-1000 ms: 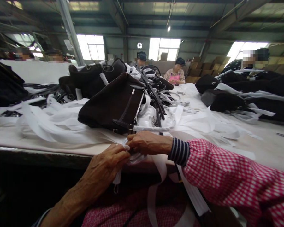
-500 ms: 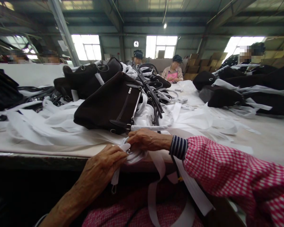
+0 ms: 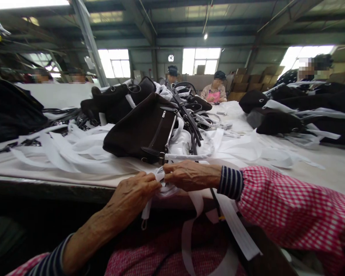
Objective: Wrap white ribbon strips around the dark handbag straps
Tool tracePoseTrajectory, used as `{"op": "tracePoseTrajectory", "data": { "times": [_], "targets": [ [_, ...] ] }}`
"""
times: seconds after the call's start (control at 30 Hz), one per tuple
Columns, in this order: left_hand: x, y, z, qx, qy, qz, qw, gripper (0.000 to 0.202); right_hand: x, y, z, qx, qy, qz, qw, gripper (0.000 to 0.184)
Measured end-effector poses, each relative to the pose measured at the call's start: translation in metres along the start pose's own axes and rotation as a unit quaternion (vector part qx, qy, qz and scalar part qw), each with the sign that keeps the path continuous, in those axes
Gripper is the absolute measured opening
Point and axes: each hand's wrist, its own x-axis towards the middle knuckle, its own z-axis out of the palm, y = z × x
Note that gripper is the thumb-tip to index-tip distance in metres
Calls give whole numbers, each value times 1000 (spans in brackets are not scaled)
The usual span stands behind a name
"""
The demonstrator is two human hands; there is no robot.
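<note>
My left hand (image 3: 133,193) and my right hand (image 3: 186,175) meet at the near edge of the table (image 3: 327,168), both pinching a white wrapping strip (image 3: 161,184) wound round something small between the fingers. What the strip covers is hidden. Loose ends of white strip (image 3: 189,234) hang down over my lap. Just beyond my hands lies a dark brown handbag (image 3: 140,130) with a zip and metal buckle, resting on more white strips.
Several more dark bags (image 3: 115,99) and black straps (image 3: 186,111) are piled behind it. White strips (image 3: 69,149) cover the left of the table, and other black bags (image 3: 276,119) lie at the right. Other people sit at the far end and sides.
My hands stay together on the white strip, the fingers shifting slightly as they work it. The view has drifted a little; the bags have not moved.
</note>
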Motion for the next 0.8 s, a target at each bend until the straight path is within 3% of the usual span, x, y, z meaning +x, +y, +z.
{"op": "tracePoseTrajectory", "data": {
  "times": [0.1,0.27,0.37,0.6,0.73,0.8],
  "targets": [
    [2,9,-12,31,-42,-5,999,16,-3,-4,1,-11,2,4,1000,15],
    [7,24,-29,41,-68,-11,997,23,-4,-6,5,-15,2,47,999,17],
    [7,22,-26,57,-72,-8,996,19,-2,-3,5,-21,4,32,999,18],
    [2,7,-7,66,-17,22,997,23,-2,0,4,-23,-3,12,1000,15],
    [5,6,-11,50,-35,25,998,23,-3,2,0,52,-11,25,998,11],
    [7,5,-13,40,-42,30,998,20,-1,4,-2,97,-14,31,995,19]
  ]
}}
